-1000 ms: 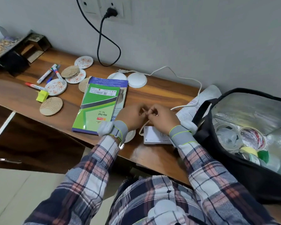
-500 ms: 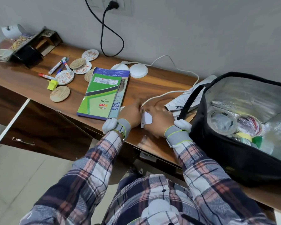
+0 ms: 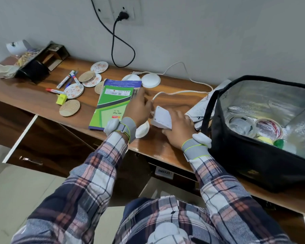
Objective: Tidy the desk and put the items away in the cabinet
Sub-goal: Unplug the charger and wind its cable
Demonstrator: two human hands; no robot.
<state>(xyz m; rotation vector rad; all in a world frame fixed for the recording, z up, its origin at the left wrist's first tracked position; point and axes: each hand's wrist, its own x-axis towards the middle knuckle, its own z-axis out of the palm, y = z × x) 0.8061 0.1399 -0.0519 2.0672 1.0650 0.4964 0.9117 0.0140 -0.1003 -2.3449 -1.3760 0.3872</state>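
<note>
Head view: a wooden desk [image 3: 42, 101] is standing against a grey wall, with two plaid-sleeved arms reaching in from below.
Right hand [image 3: 179, 127]: it is closing around a white adapter box [image 3: 161, 118], fingers wrapping its right side and thumb lying under its near edge, tilting the box up off the desk.
Left hand [image 3: 139, 106]: it is resting at the box's left end where the white cable [image 3: 180, 92] is joining it; fingers are curling toward the plug end, but whether they are pinching the cable cannot be told.
White cable: it is running from the box back across the desk, looping up by the wall and ending near two white discs [image 3: 151, 81].
Slip pad [image 3: 111, 104]: the green pad is lying flat on a blue booklet [image 3: 123, 83], just left of the left hand, its near edge close to the desk's front.
Coasters [image 3: 70, 107]: several round ones, some woven, some flower-patterned, are lying scattered at the desk's left middle.
Markers [image 3: 66, 80]: a few are lying among the coasters, with a yellow block [image 3: 61, 99] beside them.
Black organiser [image 3: 33, 67]: it is sitting at the far left corner.
Insulated bag [image 3: 253, 155]: it is standing open at the right, foil-lined, holding tape rolls [image 3: 268, 128]; a folded newspaper [image 3: 201, 110] is lying just beside it.
Cabinet drawer [image 3: 25, 147]: it is standing open under the desk, left.
Black power cord [image 3: 116, 50]: it is hanging from the wall socket.
</note>
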